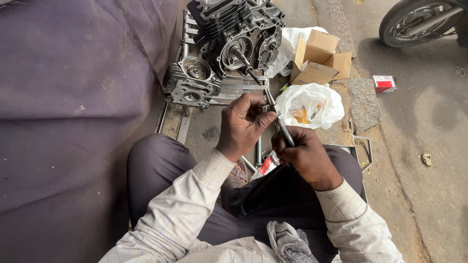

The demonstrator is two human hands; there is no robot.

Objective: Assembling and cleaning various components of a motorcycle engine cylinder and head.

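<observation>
My left hand [242, 124] pinches a small metal part at the upper end of a slim metal hand tool [279, 122]. Lower down, my right hand [302, 153] is closed around the tool's handle. Both hands are raised above my knees. Just beyond them stands a dark motorcycle engine block [241, 34] with its shaft pointing toward me. A finned grey cylinder head [191, 80] lies to the engine's left on a metal frame stand [234, 87].
A white plastic bag [309, 104] and an open cardboard box [317, 61] lie right of the engine. A small red and white box [384, 83] and a motorcycle wheel [419, 22] are at the far right. A purple cloth [73, 107] covers the left. A grey rag [290, 243] rests on my lap.
</observation>
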